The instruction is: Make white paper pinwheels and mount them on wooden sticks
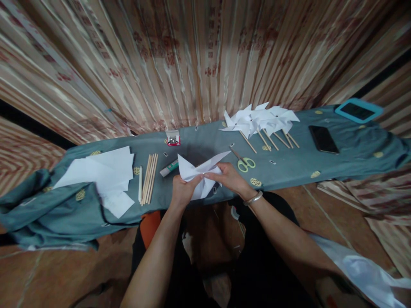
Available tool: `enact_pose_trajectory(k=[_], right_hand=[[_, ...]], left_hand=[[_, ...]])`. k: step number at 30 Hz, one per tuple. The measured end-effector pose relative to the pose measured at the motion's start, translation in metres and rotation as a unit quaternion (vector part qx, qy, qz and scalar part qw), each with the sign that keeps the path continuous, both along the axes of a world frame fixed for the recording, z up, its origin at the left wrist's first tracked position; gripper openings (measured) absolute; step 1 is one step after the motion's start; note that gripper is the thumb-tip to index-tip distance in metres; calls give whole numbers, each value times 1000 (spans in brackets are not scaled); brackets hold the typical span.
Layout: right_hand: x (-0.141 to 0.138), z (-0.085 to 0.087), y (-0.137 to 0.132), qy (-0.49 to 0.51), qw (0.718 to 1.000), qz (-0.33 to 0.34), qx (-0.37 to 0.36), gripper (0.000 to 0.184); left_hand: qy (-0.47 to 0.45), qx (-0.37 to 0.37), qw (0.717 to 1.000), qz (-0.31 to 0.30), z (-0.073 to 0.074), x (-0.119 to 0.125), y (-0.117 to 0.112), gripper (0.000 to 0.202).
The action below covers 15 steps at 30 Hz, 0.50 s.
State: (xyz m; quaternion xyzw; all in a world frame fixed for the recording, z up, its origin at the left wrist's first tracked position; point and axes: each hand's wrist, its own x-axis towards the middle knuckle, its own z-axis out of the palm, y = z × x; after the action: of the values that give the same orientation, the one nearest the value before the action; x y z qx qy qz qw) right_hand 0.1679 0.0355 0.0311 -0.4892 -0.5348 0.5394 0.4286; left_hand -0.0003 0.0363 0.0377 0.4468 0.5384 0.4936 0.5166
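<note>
Between my two hands is a white paper pinwheel (pixel 189 168), its blades folded in toward a small shiny pin at the centre. My left hand (pixel 185 188) grips its left side, with the thumb reaching to the middle. From the right, my right hand (pixel 229 176) pinches it, thumb beside the pin. My fingers behind the paper are hidden. Just beyond my left hand lies a glue stick (pixel 169 168). A pair of scissors (pixel 245 164) with pale green handles rests to the right of my right hand.
Finished pinwheels on sticks (pixel 252 122) lie at the back right, near a black phone (pixel 323 139) and a blue-framed device (pixel 358 110). Left are wooden sticks (pixel 149 179), a white pen-like stick (pixel 140 185) and paper sheets (pixel 112 169). A small box of pins (pixel 173 139) stands behind.
</note>
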Motion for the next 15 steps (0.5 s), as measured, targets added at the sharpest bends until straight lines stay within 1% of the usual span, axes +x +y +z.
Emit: enact_pose_trajectory(k=[8,15], right_hand=[[-1,-1,1,3,1000,3,-3,38],[0,-3,-1,15,1000,6,-11,43]], left_hand=[[-7,-5,1000,2,-2,-1,1,24],[-15,-22,1000,-9,2,-1,-2,24]])
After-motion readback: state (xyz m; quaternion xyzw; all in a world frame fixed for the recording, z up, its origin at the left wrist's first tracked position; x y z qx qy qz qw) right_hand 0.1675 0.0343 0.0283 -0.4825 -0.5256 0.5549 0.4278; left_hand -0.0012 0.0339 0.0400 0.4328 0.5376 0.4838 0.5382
